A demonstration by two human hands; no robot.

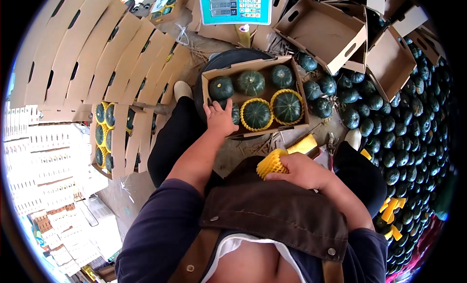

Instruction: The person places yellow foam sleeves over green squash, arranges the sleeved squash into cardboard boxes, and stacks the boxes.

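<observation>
An open cardboard box (221,72) holds several dark green squashes. Three bare ones, among them a squash (251,83), line its far side. Two near ones, a middle squash (256,114) and a right squash (287,107), wear yellow foam nets. At the near left corner my left hand (221,118) curls its fingers over another bare squash (235,114), partly hidden beneath it. My right hand (301,170), close to my apron, grips a yellow foam net (272,164) that looks bunched up. More yellow foam netting (302,144) lies just beyond that hand.
Behind the box stands a scale display (236,8). Stacked cardboard boxes (97,54) rise on the left, one showing netted squashes (100,135). Empty boxes (323,32) lie at the far right. A large heap of squashes (404,137) covers the right side. Pliers-like tool (331,146) lies by my right knee.
</observation>
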